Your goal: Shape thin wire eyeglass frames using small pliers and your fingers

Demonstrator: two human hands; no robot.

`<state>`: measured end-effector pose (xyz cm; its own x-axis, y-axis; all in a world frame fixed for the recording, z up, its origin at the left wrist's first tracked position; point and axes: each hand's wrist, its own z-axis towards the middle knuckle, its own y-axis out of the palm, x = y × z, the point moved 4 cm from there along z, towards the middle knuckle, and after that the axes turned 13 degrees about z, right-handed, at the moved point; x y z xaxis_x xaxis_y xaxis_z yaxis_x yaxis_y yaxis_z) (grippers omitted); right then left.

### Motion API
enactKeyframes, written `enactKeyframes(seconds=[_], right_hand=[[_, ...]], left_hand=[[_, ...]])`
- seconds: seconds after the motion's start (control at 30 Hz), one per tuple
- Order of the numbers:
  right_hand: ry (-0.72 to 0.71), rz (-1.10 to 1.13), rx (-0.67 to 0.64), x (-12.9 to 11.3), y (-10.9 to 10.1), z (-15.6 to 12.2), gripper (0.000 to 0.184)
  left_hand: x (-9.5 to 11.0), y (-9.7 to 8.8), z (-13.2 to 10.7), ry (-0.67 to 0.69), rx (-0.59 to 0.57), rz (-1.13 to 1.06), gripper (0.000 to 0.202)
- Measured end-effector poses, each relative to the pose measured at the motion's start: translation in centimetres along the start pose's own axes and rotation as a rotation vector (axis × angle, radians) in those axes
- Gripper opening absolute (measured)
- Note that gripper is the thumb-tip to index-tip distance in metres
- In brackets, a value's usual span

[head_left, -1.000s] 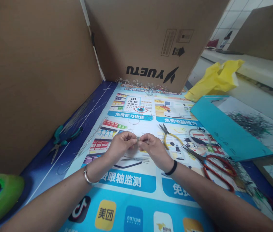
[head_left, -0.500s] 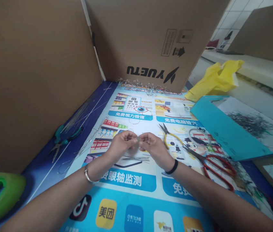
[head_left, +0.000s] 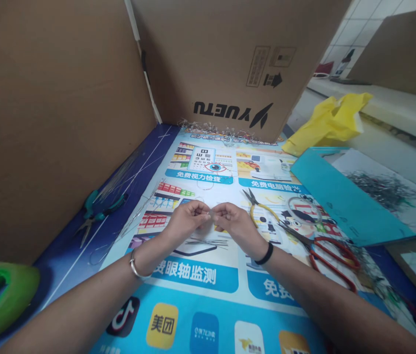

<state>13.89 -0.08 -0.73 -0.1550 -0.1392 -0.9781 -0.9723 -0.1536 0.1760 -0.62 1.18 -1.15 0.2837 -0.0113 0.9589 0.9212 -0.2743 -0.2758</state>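
My left hand (head_left: 190, 217) and my right hand (head_left: 230, 220) meet fingertip to fingertip over the printed sheet, both closed in a pinch. Something thin and small sits between the fingertips, too fine to make out. Just below the hands lies a loose bundle of thin wire pieces (head_left: 208, 242). Yellow-handled pliers (head_left: 257, 206) rest close to my right hand, their jaws pointing away. Beside them are red-handled scissors (head_left: 326, 250), and a coil of wire (head_left: 304, 209) lies behind.
Teal-handled pliers (head_left: 95, 211) and long thin wires lie at left, near a green tape roll (head_left: 16, 305). Cardboard panels (head_left: 230, 59) stand at the back and left. A blue folder (head_left: 355, 206) carries dark wire clippings (head_left: 381, 189). A yellow bag (head_left: 326, 123) lies behind.
Both hands stay pinched together in almost the same place, with only a very slight shift of the right hand. Nothing else has visibly moved.
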Motion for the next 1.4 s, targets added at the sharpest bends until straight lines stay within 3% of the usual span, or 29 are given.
enactKeyframes(seconds=[0.37, 0.5, 0.67, 0.73, 0.87, 0.93, 1.07, 1.2, 1.4], right_hand=[[-0.015, -0.093, 0.025, 0.2, -0.2, 0.0, 0.022], [-0.107, -0.350, 0.035, -0.5, -0.6, 0.1, 0.013], [-0.222, -0.748, 0.055, -1.3, -0.9, 0.4, 0.012], [-0.213, -0.880, 0.051, -1.2, -0.8, 0.7, 0.013], [-0.195, -1.031, 0.038, -1.1, -0.3, 1.1, 0.014], [-0.216, -1.073, 0.021, -1.1, -0.1, 1.1, 0.014], [-0.250, -1.126, -0.025, -1.1, 0.1, 0.7, 0.014], [-0.244, -1.176, -0.047, -1.0, 0.3, 0.3, 0.016], [-0.272, -1.264, -0.049, -0.9, 0.9, 0.3, 0.020]], left_hand=[[0.4, 0.0, -0.2, 0.042, 0.014, 0.119, 0.011], [0.6, -0.3, -0.2, 0.057, 0.056, 0.182, 0.011], [1.5, -2.1, 0.3, 0.045, 0.143, 0.215, 0.014], [2.3, -2.9, 0.3, 0.083, 0.105, 0.324, 0.011], [3.5, -2.9, -0.5, 0.196, -0.179, 0.603, 0.010], [3.7, -2.5, -1.1, 0.221, -0.255, 0.740, 0.011], [3.5, -1.5, -1.8, 0.247, -0.213, 0.946, 0.007], [3.3, -0.9, -2.0, 0.263, -0.181, 0.966, 0.011], [3.1, -0.3, -2.4, 0.314, -0.239, 1.131, 0.011]])
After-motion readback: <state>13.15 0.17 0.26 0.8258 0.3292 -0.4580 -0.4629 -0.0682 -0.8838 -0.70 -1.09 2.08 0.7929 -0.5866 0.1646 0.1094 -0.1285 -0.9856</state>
